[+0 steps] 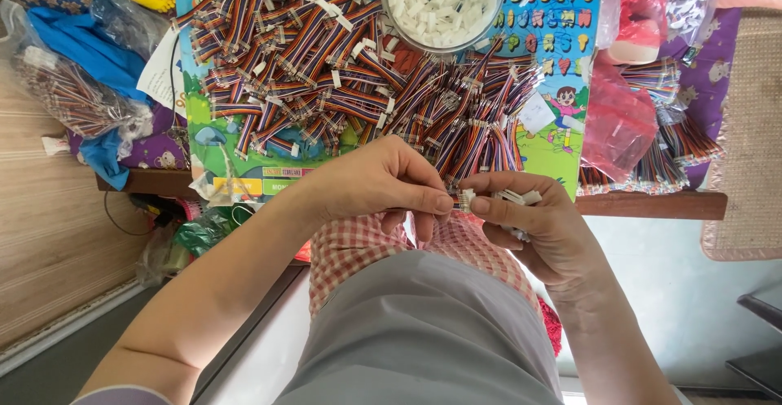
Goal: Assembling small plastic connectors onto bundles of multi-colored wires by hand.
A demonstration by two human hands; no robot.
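Bench (652, 204) carries a big heap of striped ribbon wires (358, 71), bowl of white plugs (444, 2) behind. My left hand (379, 185) fingers pinch a wire end against a small white plug (465, 200) pinched by right hand (529, 226), just above my lap.

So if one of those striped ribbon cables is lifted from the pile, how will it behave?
The ribbon cables are probably floppy: many lie bent. Likely light, being thin and short. They overlap in a tangle, so lifting one may drag its neighbours.
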